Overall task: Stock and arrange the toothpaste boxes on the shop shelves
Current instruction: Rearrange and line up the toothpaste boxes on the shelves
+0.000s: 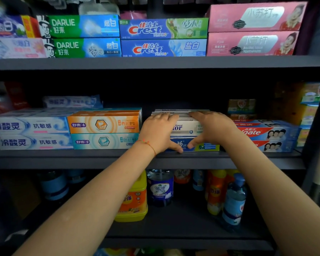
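Observation:
On the middle shelf (100, 159) stands a small stack: white "Dental" toothpaste boxes (186, 127) on top of a blue box (201, 145). My left hand (159, 132) holds the stack's left end, fingers laid over the top boxes and thumb against the blue box's front. My right hand (211, 128) mirrors it on the right end, fingers on top and thumb down on the blue box. Orange and teal boxes (103, 130) sit directly to the left, red-and-blue Colgate boxes (266, 135) to the right.
The top shelf (155, 62) carries Darlie (78, 36), Crest (163, 38) and pink boxes (253, 30). White-blue boxes (30, 133) fill the middle shelf's left. Detergent and mouthwash bottles (161, 187) stand on the shelf below. Dark space lies behind the held stack.

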